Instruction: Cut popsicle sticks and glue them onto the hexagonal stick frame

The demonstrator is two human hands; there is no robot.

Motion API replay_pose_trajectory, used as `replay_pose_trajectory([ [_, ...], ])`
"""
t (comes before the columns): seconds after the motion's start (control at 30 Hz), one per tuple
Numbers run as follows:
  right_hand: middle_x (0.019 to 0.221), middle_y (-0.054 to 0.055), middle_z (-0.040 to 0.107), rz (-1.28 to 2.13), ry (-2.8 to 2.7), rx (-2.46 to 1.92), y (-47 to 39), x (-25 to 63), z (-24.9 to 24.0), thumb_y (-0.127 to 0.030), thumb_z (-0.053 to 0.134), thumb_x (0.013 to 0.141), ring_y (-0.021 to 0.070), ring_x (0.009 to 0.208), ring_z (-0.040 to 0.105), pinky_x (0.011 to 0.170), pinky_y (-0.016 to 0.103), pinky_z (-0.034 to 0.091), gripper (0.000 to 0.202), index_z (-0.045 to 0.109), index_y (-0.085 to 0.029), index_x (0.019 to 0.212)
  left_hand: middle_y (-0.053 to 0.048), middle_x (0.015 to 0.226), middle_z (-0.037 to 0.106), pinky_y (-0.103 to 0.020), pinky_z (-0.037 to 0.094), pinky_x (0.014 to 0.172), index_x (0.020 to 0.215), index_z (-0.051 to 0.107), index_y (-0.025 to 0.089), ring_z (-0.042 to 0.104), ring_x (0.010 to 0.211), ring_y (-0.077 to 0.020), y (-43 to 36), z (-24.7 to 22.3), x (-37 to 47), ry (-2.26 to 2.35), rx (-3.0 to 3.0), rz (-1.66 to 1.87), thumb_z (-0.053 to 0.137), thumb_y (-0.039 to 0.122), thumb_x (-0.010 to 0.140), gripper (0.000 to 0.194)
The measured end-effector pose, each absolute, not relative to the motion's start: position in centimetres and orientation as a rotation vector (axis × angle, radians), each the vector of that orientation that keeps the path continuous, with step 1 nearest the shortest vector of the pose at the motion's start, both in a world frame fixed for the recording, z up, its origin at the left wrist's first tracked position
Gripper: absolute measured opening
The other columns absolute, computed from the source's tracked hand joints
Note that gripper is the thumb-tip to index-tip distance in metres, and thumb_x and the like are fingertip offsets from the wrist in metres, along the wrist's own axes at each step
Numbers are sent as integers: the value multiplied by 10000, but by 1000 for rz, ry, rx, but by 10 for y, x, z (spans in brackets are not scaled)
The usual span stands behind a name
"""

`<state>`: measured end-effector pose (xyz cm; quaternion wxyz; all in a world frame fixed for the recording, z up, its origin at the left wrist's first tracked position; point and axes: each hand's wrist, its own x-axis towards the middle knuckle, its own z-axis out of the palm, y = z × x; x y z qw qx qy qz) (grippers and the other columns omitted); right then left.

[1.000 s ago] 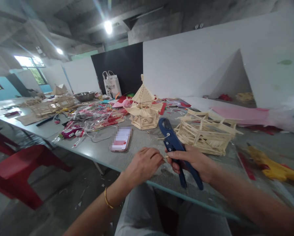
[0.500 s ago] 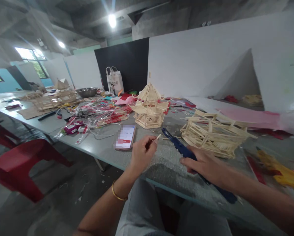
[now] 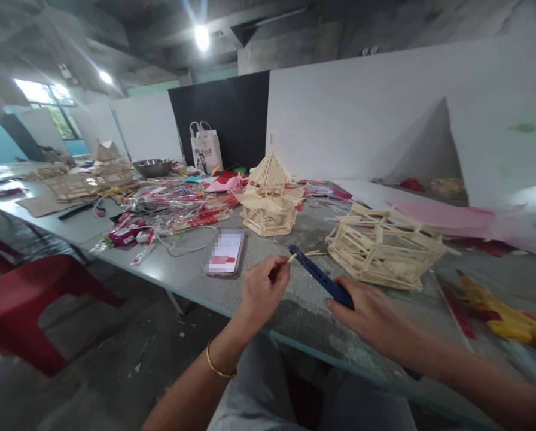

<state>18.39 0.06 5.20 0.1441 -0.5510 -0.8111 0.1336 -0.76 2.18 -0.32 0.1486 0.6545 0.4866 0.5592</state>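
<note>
My left hand [image 3: 267, 288] pinches a short pale wooden stick [image 3: 291, 257] between thumb and fingertips. My right hand [image 3: 370, 314] is closed round the handles of a dark blue plier-like cutter [image 3: 324, 279]. The tool's head points up and left and meets the tip of the stick. Whether its jaws are closed on the wood is too small to tell. Behind both hands stands a small pavilion model [image 3: 270, 203] of pale sticks with a pointed roof. To the right of the tool lies an open stick frame [image 3: 384, 245].
A phone [image 3: 225, 254] with a lit screen lies left of my left hand. Wrapped sticks [image 3: 191, 206], a metal bowl [image 3: 154, 167] and a white bag [image 3: 206, 149] are farther back. A yellow tool [image 3: 505, 311] lies at right. A red stool [image 3: 39, 299] stands at left.
The cutter's head has come left and down to the stick, and its handles look closer together. My left hand has moved slightly right and down with the stick.
</note>
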Motion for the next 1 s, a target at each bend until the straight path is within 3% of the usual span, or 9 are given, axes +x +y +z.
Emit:
replay_pose_trajectory([
  [0.23, 822, 61, 677, 352, -2352, -1596, 2, 187, 44, -350, 424, 846, 195, 716, 604, 575, 280, 357, 239, 574, -184, 927, 4, 682, 666, -188, 448, 559, 865, 640, 178, 603, 574, -88, 20, -3, -7, 1439, 1898, 1585, 499, 262, 856, 164],
  [1.0, 657, 35, 632, 404, -2242, -1580, -6, 182, 56, -304, 534, 769, 188, 651, 577, 569, 268, 348, 160, 609, -201, 867, 2, 726, 693, -209, 469, 615, 906, 648, 186, 629, 611, -97, 15, -6, -7, 1484, 2025, 1643, 508, 224, 859, 152],
])
